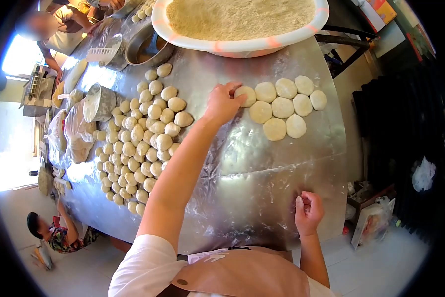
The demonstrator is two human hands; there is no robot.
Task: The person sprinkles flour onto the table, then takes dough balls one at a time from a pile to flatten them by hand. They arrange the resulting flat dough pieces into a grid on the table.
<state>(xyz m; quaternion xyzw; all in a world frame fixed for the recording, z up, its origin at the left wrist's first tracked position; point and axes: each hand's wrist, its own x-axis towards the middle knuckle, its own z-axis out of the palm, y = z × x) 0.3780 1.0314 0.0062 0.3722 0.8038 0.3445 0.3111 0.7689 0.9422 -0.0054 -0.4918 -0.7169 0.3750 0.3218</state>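
Observation:
My left hand reaches across the metal table, thumb and fingers at the left edge of a flattened dough round. That round is at the left end of a cluster of several pale, floured dough rounds lying flat and close together. Near the table's front right, my right hand is curled closed, with nothing visible in it. Left of my outstretched arm lies a large group of dough balls, some partly hidden behind the forearm.
A wide white basin of crumbly tan powder stands at the back edge. Metal pots, a metal container and plastic bags line the far left. Two other people are beside the table. Black stacked items stand right.

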